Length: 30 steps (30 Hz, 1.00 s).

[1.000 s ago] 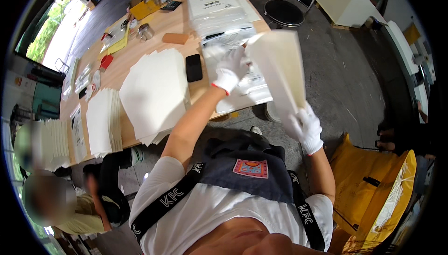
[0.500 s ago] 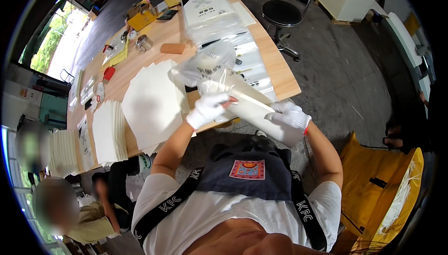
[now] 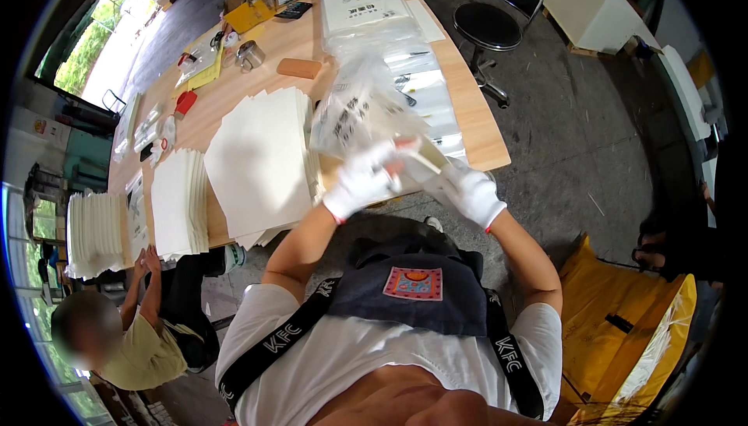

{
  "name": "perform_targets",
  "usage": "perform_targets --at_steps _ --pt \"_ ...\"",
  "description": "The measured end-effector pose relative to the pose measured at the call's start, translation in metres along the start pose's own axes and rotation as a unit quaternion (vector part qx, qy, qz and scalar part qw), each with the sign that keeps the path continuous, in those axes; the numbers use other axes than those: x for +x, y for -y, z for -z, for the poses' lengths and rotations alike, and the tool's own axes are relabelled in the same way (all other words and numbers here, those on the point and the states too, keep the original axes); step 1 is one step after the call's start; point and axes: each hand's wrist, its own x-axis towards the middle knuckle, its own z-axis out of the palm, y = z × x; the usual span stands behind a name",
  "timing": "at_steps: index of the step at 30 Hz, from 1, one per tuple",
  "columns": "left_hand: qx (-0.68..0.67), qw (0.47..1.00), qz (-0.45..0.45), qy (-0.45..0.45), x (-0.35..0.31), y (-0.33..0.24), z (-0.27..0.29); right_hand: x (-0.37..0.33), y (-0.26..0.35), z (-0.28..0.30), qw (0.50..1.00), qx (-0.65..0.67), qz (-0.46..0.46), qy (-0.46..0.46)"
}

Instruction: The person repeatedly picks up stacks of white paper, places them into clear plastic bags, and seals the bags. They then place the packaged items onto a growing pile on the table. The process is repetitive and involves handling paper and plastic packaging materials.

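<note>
Both my hands wear white gloves. A clear plastic bag (image 3: 354, 110) with dark print lies crumpled over the table's near right part. My left hand (image 3: 362, 182) is closed at the bag's mouth, its fingertips blurred by motion. Curved white paper (image 3: 425, 163) sits between my hands, its far part inside the bag. My right hand (image 3: 469, 194) is closed around the near end of that paper and covers much of it. Under and beyond the bag lie flat printed clear bags (image 3: 428, 91).
White paper stacks (image 3: 261, 165) lie left of my hands on the wooden table (image 3: 300, 91). An orange-brown block (image 3: 299, 68), a metal cup (image 3: 249, 55) and a packaged paper pile (image 3: 366, 5) lie farther off. A black chair (image 3: 488, 25) stands right. A co-worker (image 3: 148, 340) sits left; a yellow sack (image 3: 623, 332) stands right.
The paper has gone farther into the bag, with less showing near me. My right hand has moved left and forward, closer to my left hand. The co-worker's hands are now at the table edge.
</note>
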Motion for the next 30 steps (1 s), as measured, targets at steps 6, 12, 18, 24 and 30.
perform_targets --at_steps 6,12,18,24,30 --pt "0.081 0.967 -0.213 0.112 -0.033 0.063 -0.030 0.025 -0.033 -0.018 0.864 0.467 -0.177 0.057" --pt "0.120 0.957 -0.251 0.076 0.034 0.016 -0.085 0.057 -0.031 -0.071 0.982 0.043 -0.154 0.098" --pt "0.115 0.991 -0.074 -0.007 0.030 0.059 -0.061 0.016 0.033 -0.062 0.967 -0.254 0.017 -0.015" --pt "0.261 0.956 -0.131 0.034 -0.027 0.108 -0.057 -0.013 0.028 -0.057 0.962 -0.170 -0.153 -0.152" --pt "0.434 0.877 -0.064 -0.197 -0.065 0.190 -0.014 -0.021 -0.027 -0.065 0.943 -0.232 -0.234 0.036"
